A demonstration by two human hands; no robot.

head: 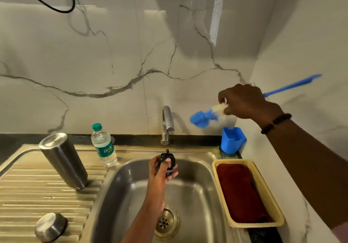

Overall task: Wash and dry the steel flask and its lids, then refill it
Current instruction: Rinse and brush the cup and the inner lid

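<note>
1. the left hand (pixel 160 169) has its grip clenched round the small black plastic inner lid (pixel 168 162), held above the steel sink basin (pixel 190 195).
2. the right hand (pixel 243 102) grips a long blue bottle brush (pixel 202 117) near its head, above the blue plastic holder (pixel 232 139).
3. the tall dark steel flask (pixel 63 160) stands inverted on the ribbed drainboard (pixel 28 190); likely slick when wet, so take it round the middle.
4. the round steel cap (pixel 50 227) lies nearer on the drainboard.

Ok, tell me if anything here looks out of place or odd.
Nothing is spilled or damaged. The flask stands upside down on the drainboard, which suits draining. The right hand grips the blurred brush near its bristles instead of its handle, a slightly unusual hold.
</note>
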